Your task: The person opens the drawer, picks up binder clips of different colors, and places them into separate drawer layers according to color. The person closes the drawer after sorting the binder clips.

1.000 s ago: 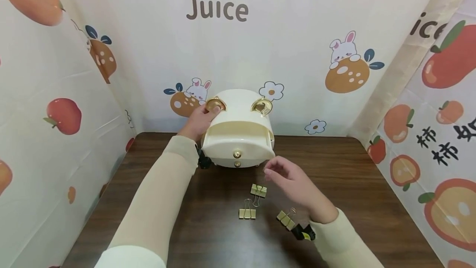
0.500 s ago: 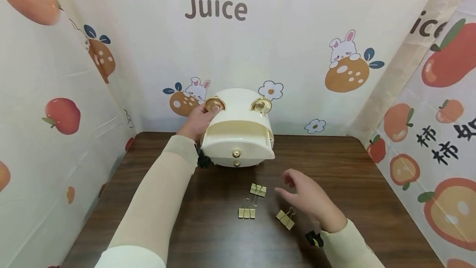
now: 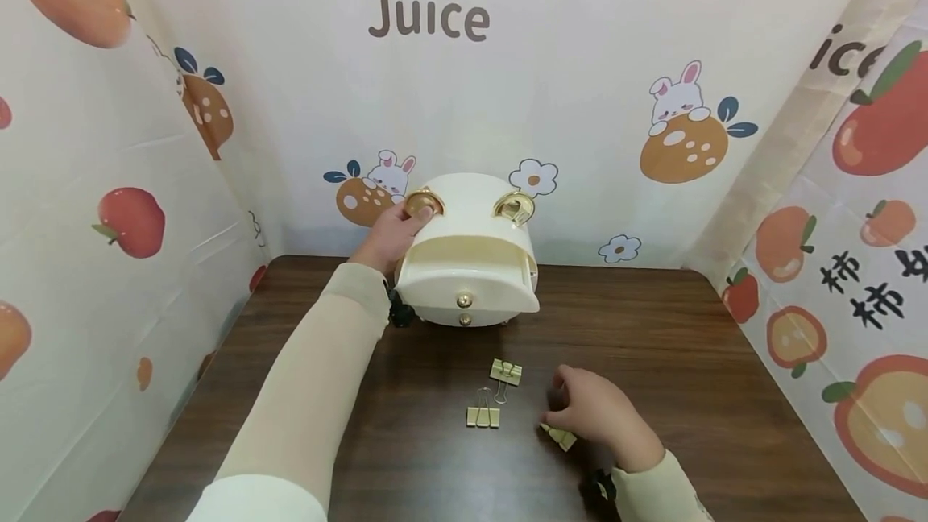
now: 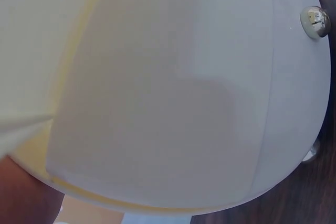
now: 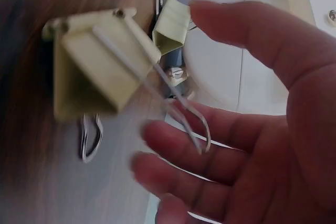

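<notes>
The clip [image 3: 560,437] lies on the table [image 3: 674,337] just beyond the tips of the right hand [image 3: 600,416], on that hand's left and near side; the left hand is well apart from it. In the head view its long edge slants from the far left toward the near right. The right wrist view shows its wire handle [image 5: 181,111] pointing in among the fingers. The right hand has thumb and fingers apart and bent around the handle without closing; whether skin meets wire I cannot tell. Two other clips [image 3: 505,372] [image 3: 482,417] lie farther from the table's right edge.

Near the table's far edge, the left hand [image 3: 390,240] grips the box [image 3: 471,193] by its left gold ear [image 3: 416,199], thumb in front; its fingers are mostly hidden. The drawer [image 3: 431,290] is pulled out, its floor out of sight. The right wrist view is blurred, and the left shows mostly pale wall.
</notes>
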A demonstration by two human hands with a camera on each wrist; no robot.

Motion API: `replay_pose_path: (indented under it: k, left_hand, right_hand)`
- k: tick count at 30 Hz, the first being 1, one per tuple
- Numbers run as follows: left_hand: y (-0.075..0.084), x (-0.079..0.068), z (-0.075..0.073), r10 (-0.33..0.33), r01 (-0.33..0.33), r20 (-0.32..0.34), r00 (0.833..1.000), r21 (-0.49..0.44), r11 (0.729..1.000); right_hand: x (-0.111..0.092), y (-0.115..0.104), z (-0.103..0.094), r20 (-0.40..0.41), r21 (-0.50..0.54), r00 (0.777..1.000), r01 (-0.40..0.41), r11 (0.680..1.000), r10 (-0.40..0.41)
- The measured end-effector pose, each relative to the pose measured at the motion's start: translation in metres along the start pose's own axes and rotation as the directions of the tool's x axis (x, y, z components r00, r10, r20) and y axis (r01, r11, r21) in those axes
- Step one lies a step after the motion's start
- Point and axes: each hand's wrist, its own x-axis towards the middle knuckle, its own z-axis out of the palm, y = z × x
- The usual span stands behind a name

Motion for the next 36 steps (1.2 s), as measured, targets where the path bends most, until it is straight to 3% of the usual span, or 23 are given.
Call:
replay_pose_path:
  k: [5,13,23,36]
  left_hand:
    - [0.001,0.0,-0.001,0.014,-0.014,0.004,1.0,0.011,1.0]
    - [-0.001,0.001,0.0,0.032,-0.032,0.008,0.999,-0.005,0.999]
    - [0.001,0.0,0.0,-0.004,0.004,0.006,1.0,0.012,1.0]
    - [0.0,-0.002,0.001,0.042,-0.041,-0.01,0.999,0.035,0.999]
  right_hand:
    - [0.0,-0.004,0.005,0.053,0.074,0.999,-0.006,0.997,0.003]
    - [-0.003,-0.006,0.012,-0.012,0.013,1.0,-0.001,1.0,0.001]
    - [-0.007,-0.008,0.013,0.001,0.004,1.0,-0.031,1.0,0.031]
    - [-0.002,-0.008,0.018,0.007,0.01,1.0,0.014,1.0,-0.014]
